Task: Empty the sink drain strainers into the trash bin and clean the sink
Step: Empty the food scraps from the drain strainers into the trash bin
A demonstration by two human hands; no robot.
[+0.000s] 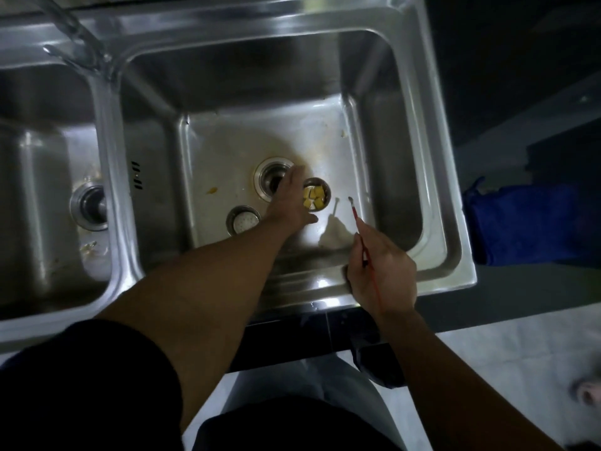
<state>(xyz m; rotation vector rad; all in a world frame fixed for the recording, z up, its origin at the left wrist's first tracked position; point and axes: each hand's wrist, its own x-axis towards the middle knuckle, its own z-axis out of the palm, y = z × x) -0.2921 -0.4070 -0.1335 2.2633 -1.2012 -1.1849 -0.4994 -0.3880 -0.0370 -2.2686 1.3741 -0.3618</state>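
Observation:
The stainless double sink's right basin has an open drain hole in its floor. Just right of the hole stands a small metal strainer cup holding yellow food bits. A second, perforated strainer lies nearer me on the left. My left hand reaches down into the basin, fingers spread over the drain's edge, thumb below the filled strainer and not closed on it. My right hand hovers over the front rim, pinching a thin red-handled brush whose tip points at the basin floor.
The left basin has its own drain and some scraps. Small food bits stick to the right basin floor. A faucet rises at the top left. A blue cloth lies right of the sink.

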